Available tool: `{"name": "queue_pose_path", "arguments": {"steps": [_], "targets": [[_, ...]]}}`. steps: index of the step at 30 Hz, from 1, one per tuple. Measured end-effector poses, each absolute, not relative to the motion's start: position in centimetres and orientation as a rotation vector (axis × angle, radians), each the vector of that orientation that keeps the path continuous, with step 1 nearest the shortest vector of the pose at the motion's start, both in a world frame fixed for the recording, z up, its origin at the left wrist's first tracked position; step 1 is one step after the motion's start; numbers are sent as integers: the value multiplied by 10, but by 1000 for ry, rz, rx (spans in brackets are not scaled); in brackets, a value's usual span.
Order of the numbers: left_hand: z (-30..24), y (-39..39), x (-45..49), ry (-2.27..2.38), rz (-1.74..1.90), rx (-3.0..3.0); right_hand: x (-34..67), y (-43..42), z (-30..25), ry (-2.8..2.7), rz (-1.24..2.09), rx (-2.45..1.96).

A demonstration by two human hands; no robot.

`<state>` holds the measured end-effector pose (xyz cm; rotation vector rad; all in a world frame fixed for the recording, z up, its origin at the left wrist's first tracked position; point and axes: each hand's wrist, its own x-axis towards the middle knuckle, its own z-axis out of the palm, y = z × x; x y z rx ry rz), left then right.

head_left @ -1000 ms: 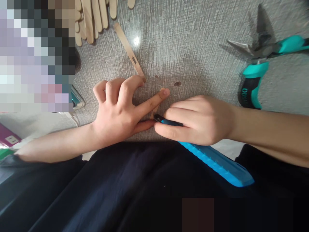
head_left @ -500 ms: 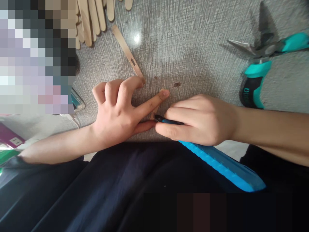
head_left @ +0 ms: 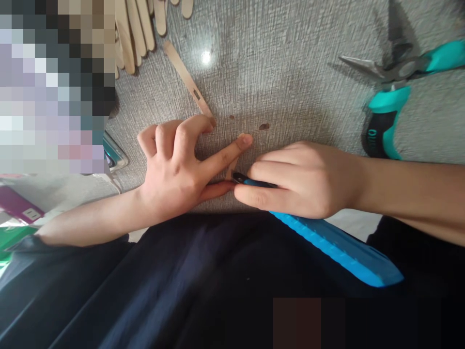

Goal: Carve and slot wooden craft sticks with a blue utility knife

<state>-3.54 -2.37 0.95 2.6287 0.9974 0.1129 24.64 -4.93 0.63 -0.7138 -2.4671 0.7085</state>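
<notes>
My right hand (head_left: pixel 301 179) is wrapped round a blue utility knife (head_left: pixel 337 247). Its dark tip end points left, and the thick handle slopes down over my lap. A small wooden craft stick (head_left: pixel 231 167) lies against the table at the knife tip, mostly hidden by my fingers. My left hand (head_left: pixel 174 165) presses this stick down, its index finger stretched along one side and its thumb near the tip. The other left fingers are bent onto the tabletop. Touching those fingertips is the end of another craft stick (head_left: pixel 185 75), which has a small rectangular slot cut in it.
Teal-and-black pliers (head_left: pixel 394 72) lie with jaws apart at the far right. Several craft sticks (head_left: pixel 136 36) are piled at the upper left, beside a blurred-out area. Small dark marks (head_left: pixel 264 127) show on the grey textured table (head_left: pixel 276 63). A phone-like edge (head_left: pixel 116 152) is at left.
Both hands keep nearly the same hold, and the knife tip stays by the left thumb. The whole view has shifted slightly; nothing was picked up or let go.
</notes>
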Motion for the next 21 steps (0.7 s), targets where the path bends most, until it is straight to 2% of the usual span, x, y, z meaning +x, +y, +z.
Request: {"name": "queue_pose_path", "arguments": {"steps": [21], "targets": [[1,-24,-35,1047,82,2498,244,-63,-11,-2412,577,-744]]}}
